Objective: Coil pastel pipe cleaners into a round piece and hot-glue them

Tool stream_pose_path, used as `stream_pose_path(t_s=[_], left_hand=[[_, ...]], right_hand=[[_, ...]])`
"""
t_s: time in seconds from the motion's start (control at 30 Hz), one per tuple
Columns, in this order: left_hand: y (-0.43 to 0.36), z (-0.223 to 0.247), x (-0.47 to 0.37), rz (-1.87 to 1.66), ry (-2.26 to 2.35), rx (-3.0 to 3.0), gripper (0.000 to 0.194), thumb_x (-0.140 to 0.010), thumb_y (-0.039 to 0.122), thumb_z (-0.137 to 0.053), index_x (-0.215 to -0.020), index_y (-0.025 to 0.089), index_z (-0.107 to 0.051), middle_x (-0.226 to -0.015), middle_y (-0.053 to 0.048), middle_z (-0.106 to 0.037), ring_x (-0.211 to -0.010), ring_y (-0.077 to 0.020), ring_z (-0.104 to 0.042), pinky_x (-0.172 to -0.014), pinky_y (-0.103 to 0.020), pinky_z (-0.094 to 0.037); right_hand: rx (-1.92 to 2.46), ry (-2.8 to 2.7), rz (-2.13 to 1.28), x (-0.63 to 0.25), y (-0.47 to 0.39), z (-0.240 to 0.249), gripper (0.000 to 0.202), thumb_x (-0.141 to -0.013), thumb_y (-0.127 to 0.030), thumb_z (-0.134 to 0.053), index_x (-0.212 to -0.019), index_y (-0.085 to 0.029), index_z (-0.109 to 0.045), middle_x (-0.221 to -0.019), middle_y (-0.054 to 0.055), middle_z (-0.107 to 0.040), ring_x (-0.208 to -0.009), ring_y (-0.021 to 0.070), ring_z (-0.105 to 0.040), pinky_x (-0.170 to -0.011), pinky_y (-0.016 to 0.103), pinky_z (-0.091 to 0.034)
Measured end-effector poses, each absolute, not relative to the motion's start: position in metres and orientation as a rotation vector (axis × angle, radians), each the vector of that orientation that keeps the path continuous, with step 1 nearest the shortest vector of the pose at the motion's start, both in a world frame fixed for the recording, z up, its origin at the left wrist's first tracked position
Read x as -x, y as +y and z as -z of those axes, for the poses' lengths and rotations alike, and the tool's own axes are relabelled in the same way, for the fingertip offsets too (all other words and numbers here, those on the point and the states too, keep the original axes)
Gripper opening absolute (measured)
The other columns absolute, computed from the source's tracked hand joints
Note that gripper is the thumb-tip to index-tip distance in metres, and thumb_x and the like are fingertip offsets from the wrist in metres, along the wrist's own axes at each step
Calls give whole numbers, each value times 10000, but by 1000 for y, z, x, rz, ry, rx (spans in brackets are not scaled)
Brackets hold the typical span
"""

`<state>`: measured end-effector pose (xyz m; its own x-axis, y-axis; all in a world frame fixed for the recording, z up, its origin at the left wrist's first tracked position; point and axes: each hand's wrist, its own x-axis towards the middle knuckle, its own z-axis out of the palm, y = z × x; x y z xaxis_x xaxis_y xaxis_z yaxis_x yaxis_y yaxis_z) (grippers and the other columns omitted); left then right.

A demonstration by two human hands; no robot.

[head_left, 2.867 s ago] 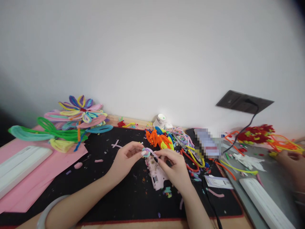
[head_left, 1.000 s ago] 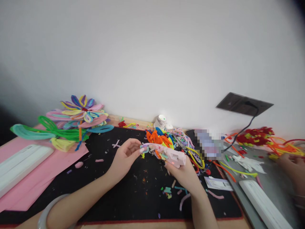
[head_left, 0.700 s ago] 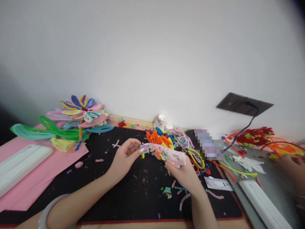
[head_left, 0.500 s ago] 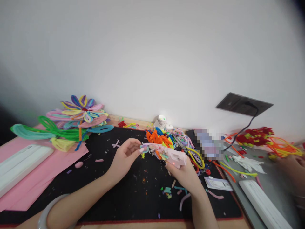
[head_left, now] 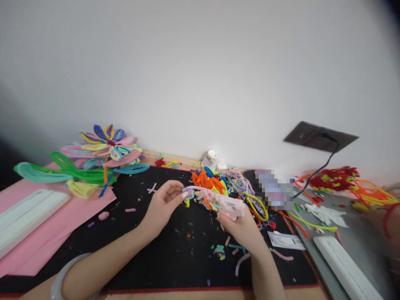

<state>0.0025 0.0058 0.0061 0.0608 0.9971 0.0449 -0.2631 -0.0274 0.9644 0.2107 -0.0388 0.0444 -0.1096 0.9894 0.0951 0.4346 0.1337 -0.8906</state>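
Observation:
My right hand (head_left: 239, 227) is closed around a pale pink handheld electric tool (head_left: 229, 204) with a small glowing light; its exact kind is not clear. The tool points left, held above a black mat (head_left: 150, 254). At its far end, my left hand (head_left: 164, 204) is closed, thumb and fingertips pinching a small piece of lilac and teal pipe cleaner (head_left: 188, 193). Whether this piece touches the tool cannot be made out. Behind the tool lies a heap of orange, blue and yellow pipe cleaners (head_left: 204, 180), partly hidden by it.
Pipe-cleaner flowers (head_left: 111, 143) lie on pink paper (head_left: 90, 212) at left, near a white case (head_left: 31, 216). A paper cup (head_left: 210, 159) stands by the wall. Scissors (head_left: 236, 183) and a blurred-out phone (head_left: 271, 189) lie right. Another person's hand (head_left: 379, 221) is at far right.
My hands and the pink tool stay almost in place, with only a slight shift of the left fingers. At far right, the other person's hand has moved, and a red wristband now shows.

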Motion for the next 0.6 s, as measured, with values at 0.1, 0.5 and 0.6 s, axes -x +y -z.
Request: stream_pose_path(t_s=[0.1,0.5,0.6], left_hand=[[6,-6,-3,-1305,935,-1035,242,-714,310,-759,-868,189,-617,-818,-1,-655,-756,-137,-607,-705,-249,-484],[7,-4,-3,-1316,947,-995,269,-706,339,-760,-884,193,-621,-829,-9,-669,-765,-153,-631,-679,-251,-486],[7,-5,-3,-1319,928,-971,268,-696,325,-772,-873,191,-622,-817,1,-663,-747,-139,-621,-668,-237,-477]], right_hand=[[1397,-1656,-944,-210,-39,-44,112,-738,-122,-573,-784,-144,-673,-552,-52,-485,-506,94,-381,-476,201,-374],[1395,-1640,-1027,-210,-38,-46,78,-726,-118,-569,-711,-173,-622,-532,-57,-445,-485,100,-368,-447,207,-333],[1384,-1635,-1036,-209,-38,-45,75,-722,-112,-575,-681,-170,-600,-536,-57,-450,-485,95,-368,-450,207,-333]])
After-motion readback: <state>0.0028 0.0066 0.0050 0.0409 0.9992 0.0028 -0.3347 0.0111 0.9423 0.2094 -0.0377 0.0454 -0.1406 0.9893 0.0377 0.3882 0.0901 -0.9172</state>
